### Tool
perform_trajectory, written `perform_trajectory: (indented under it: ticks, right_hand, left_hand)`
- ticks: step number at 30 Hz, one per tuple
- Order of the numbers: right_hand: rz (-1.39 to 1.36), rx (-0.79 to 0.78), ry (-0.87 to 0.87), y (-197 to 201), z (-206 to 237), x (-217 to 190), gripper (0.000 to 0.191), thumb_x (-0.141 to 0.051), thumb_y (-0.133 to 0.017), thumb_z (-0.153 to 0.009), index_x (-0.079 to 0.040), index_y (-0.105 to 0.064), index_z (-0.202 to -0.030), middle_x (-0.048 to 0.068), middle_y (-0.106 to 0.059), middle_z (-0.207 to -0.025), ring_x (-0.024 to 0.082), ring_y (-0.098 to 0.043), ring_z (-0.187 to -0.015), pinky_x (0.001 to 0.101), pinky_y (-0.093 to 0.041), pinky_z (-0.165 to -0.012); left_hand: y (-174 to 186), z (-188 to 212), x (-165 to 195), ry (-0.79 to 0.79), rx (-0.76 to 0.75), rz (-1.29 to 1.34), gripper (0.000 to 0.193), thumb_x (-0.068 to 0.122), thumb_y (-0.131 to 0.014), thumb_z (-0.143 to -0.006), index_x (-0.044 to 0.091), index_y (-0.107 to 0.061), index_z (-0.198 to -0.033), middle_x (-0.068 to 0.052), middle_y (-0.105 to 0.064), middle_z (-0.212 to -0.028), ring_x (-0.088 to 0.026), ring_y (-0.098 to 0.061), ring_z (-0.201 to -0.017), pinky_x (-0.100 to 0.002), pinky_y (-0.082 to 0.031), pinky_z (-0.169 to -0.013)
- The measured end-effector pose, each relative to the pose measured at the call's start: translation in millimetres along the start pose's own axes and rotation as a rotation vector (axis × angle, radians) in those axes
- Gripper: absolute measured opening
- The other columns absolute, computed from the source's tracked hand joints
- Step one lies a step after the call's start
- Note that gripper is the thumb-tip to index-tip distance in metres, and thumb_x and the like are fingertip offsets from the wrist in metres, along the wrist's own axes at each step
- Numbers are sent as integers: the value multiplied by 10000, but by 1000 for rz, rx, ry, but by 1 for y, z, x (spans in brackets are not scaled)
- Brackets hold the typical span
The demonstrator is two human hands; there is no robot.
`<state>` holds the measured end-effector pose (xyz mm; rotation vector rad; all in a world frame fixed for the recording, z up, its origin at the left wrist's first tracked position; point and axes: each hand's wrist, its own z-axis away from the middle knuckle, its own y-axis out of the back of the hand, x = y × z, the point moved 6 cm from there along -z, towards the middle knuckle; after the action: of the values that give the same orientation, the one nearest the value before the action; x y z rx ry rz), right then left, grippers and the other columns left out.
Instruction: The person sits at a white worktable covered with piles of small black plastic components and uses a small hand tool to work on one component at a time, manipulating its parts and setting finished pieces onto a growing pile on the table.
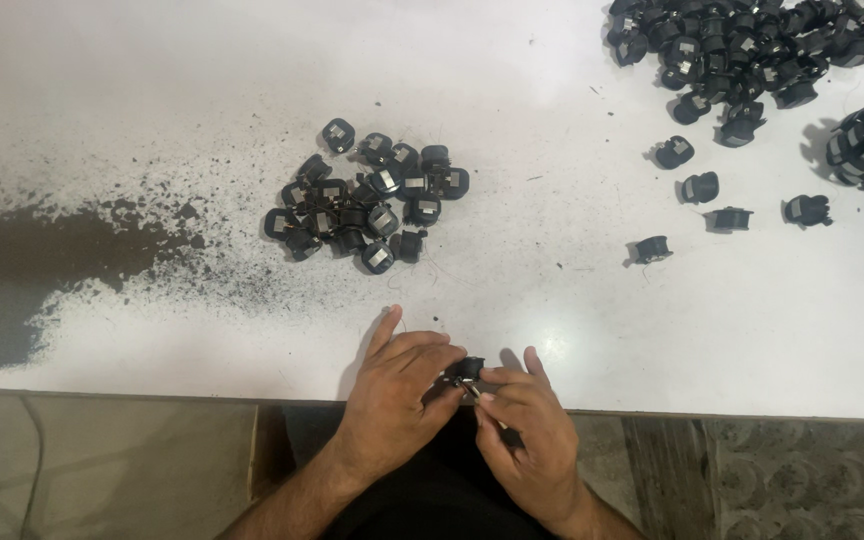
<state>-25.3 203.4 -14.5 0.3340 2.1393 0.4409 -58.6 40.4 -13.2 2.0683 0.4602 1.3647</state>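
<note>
Both bare forearms enter from the bottom centre of the frame and angle toward each other, so the hands meet just above the lower middle. The left hand (397,385) lies palm down with its index finger stretched straight toward the upper part of the frame, while its other fingers curl inward and pinch together at the tips. The right hand (527,425) sits slightly lower and to the right, back of the hand up, wrist bent, its thumb and forefinger closed in a tight pinch that touches the left hand's fingertips.
</note>
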Motion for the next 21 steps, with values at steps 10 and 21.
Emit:
perform_trajectory:
  ticks: [10,21]
  right_hand:
    - [-294,-17,-181,4,4,14,223,23,-698,-922,-59,-630,-1118,115,-749,-1110,247,-710,-1198,607,-323,-1280]
    - [-71,85,-60,6,21,18,269,16,-706,-915,-89,-601,-1140,104,-727,-1121,248,-714,-1194,593,-351,-1272]
  left_hand:
    - [5,-1,2,-3,17,34,350,137,-822,-812,60,-708,-1134,-66,-757,-1058,-224,-673,-1152,-593,-251,-1225]
    - [4,-5,17,-111,110,-132,355,200,-824,-786,85,-707,-1101,-45,-744,-1062,-270,-635,-1175,-592,-278,-1171]
